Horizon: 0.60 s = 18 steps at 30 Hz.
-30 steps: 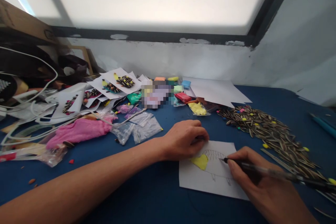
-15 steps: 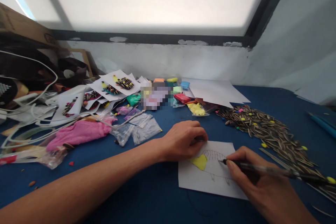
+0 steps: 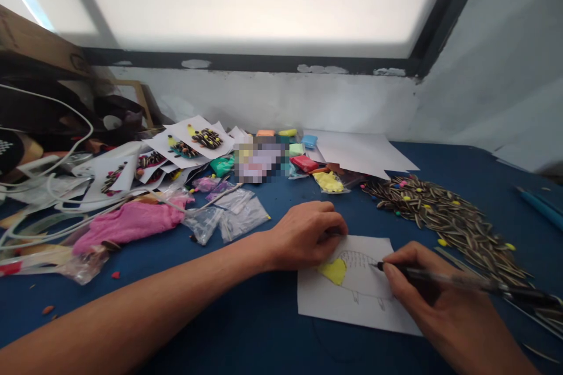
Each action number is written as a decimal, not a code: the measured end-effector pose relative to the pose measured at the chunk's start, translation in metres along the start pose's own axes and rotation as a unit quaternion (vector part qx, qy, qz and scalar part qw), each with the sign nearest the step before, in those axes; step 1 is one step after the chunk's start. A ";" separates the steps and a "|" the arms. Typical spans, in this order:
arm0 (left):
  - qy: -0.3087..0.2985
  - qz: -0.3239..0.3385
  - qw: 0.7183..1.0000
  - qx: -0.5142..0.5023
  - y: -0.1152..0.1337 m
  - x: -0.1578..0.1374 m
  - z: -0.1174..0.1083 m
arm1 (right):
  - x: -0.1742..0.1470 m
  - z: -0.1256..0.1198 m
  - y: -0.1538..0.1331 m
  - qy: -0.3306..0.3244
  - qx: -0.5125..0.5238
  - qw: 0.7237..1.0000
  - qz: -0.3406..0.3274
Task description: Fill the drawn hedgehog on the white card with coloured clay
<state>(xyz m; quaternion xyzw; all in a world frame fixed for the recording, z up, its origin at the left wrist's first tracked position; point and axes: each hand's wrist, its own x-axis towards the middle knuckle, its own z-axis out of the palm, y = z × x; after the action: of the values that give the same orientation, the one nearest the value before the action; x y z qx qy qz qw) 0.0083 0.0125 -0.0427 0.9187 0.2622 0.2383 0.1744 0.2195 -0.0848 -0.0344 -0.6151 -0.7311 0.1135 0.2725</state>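
On the blue table lies a white sheet of paper (image 3: 325, 302) with a pen-drawn animal outline, rows of short strokes along its back, and yellow clay filling the left end. My left hand (image 3: 308, 234) rests on the sheet's upper left edge, fingers curled closed and pressing it down; the fingertips are hidden. A black pen (image 3: 448, 278) with a see-through barrel is pinched in my right hand (image 3: 440, 293). Its tip is at the upper right of the outline, just above or touching the paper; I cannot tell which.
Sunflower seeds (image 3: 453, 217) with small coloured clay bits lie in a heap on the right. Behind are clay packets (image 3: 329, 181) and blank sheets (image 3: 360, 152). Pink clay (image 3: 132, 221), plastic bags (image 3: 244, 217), white cables (image 3: 53, 187) and seed-decorated cards (image 3: 200, 135) crowd the left.
The pen tip and my right hand have shifted slightly right along the outline. My left hand stays in place on the paper.
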 end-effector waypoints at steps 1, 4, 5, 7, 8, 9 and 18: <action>0.000 0.000 1.000 0.001 0.000 0.000 0.000 | 0.000 0.000 0.000 -0.003 -0.001 1.000 -0.007; 0.001 0.002 1.000 -0.003 0.000 -0.001 0.001 | 0.001 -0.001 -0.004 0.011 0.004 1.000 -0.018; 0.002 0.002 1.000 -0.004 0.000 -0.001 0.001 | 0.001 -0.001 -0.005 0.017 0.008 1.000 -0.019; 0.004 -0.001 1.000 -0.004 0.001 -0.001 0.000 | 0.002 -0.001 -0.006 0.018 0.017 1.000 -0.017; 0.003 -0.002 1.000 -0.004 0.001 -0.001 0.000 | 0.002 -0.001 -0.006 0.013 0.018 1.000 -0.015; 0.002 -0.003 1.000 -0.005 0.001 -0.001 0.000 | 0.002 -0.001 -0.006 0.008 0.019 1.000 -0.014; 0.001 0.000 1.000 -0.003 0.000 -0.001 0.001 | 0.000 -0.002 -0.002 -0.005 0.000 1.000 -0.008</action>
<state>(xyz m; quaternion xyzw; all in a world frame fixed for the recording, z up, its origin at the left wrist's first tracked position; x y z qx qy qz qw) 0.0077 0.0117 -0.0438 0.9179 0.2616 0.2400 0.1774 0.2186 -0.0851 -0.0318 -0.6087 -0.7373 0.1147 0.2696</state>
